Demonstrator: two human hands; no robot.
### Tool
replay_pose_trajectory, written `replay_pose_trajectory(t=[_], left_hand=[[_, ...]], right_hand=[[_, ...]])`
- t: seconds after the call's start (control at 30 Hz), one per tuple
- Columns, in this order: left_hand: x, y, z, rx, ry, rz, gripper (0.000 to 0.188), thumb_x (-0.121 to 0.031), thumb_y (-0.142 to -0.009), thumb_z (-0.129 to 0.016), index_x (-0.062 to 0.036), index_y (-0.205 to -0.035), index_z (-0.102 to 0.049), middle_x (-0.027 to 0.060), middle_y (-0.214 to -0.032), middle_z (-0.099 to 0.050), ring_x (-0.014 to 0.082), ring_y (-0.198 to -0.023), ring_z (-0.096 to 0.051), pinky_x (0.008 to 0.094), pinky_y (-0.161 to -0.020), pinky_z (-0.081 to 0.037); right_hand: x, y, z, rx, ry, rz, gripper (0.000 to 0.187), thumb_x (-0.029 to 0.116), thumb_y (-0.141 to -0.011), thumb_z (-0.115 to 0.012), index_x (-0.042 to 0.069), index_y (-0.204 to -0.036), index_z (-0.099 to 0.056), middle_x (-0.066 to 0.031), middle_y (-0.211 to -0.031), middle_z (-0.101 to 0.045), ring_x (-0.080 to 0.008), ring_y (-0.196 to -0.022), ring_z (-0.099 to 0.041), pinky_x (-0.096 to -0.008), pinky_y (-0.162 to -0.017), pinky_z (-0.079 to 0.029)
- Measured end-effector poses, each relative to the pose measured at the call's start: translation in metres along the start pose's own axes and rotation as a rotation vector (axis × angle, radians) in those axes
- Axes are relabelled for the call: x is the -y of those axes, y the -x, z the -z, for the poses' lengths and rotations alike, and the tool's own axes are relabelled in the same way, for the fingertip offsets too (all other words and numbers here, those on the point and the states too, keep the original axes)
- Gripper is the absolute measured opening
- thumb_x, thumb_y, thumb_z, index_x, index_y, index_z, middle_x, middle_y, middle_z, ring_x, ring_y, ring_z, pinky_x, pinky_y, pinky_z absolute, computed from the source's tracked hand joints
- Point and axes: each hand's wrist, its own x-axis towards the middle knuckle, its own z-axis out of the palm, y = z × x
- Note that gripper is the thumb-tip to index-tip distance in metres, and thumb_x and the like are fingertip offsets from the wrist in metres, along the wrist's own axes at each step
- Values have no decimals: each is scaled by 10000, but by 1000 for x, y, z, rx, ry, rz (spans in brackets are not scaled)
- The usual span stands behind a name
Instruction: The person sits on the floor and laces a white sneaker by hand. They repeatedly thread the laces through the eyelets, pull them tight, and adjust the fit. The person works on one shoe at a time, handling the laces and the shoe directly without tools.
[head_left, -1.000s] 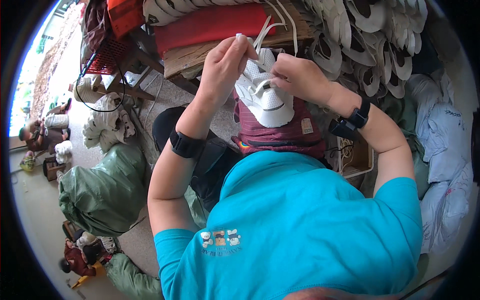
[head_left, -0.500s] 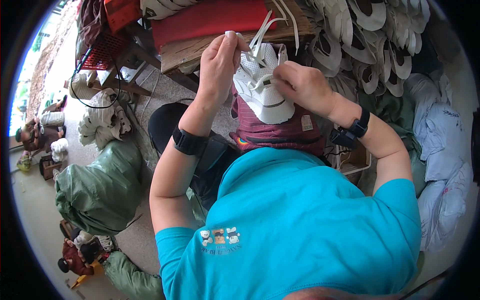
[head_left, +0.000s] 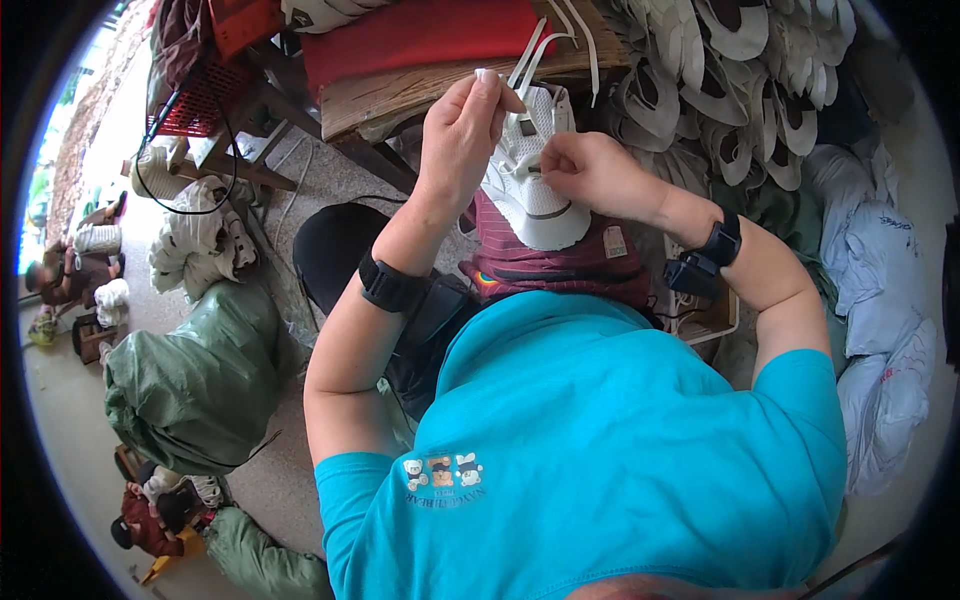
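Observation:
A white mesh sneaker (head_left: pixel 552 225) rests on my lap over a maroon striped cloth (head_left: pixel 560 268), its toe toward me. White shoelaces (head_left: pixel 526 62) run up from it onto the wooden table. My left hand (head_left: pixel 463 130) is closed in a pinch beside the sneaker's upper, at the laces, with a small white bit showing at the thumb tip. Over the sneaker's eyelets, my right hand (head_left: pixel 600 175) has its fingers curled and pressed together at the lacing. What lies between those fingertips is hidden.
Ahead stands a wooden table (head_left: pixel 390 100) with a red cloth (head_left: pixel 420 42). Many pale shoe uppers (head_left: pixel 745 100) hang at the right, above white sacks (head_left: pixel 880 270). Green sacks (head_left: pixel 195 370) lie left. Co-workers (head_left: pixel 150 520) sit farther off. A red basket (head_left: pixel 200 105) is at upper left.
My left hand has moved a little right and down, nearer the right hand. The right hand has shifted slightly left along the sneaker's lacing. The sneaker stays on my lap.

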Motion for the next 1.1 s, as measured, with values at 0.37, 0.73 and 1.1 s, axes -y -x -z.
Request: replay_pose_trajectory(t=[0.37, 0.73, 1.1], left_hand=[[12, 7, 12, 48, -496, -180, 351, -247, -1028, -471, -10, -818, -622, 66, -672, -524, 197, -625, -525, 318, -581, -413], [37, 36, 24, 213, -985, -505, 204, -107, -782, -727, -39, -937, -614, 115, -842, -578, 336, -762, -596, 425, -684, -478], [33, 30, 21, 305, -947, -378, 207, -81, -796, -695, -15, -981, -631, 137, -853, -588, 319, -751, -614, 389, -665, -508]], right_hand=[[1, 4, 4, -154, -62, 79, 113, 66, -874, -619, 34, -982, -616, 33, -670, -485, -45, -627, -453, -245, -564, -401], [-2, -5, 12, -100, -2, 70, 98, 69, -866, -628, 33, -955, -608, 33, -614, -437, -54, -581, -410, -252, -543, -374], [-5, -21, 15, -24, -41, 7, 70, 89, -861, -641, 28, -880, -614, 37, -626, -479, -46, -585, -416, -251, -536, -374]])
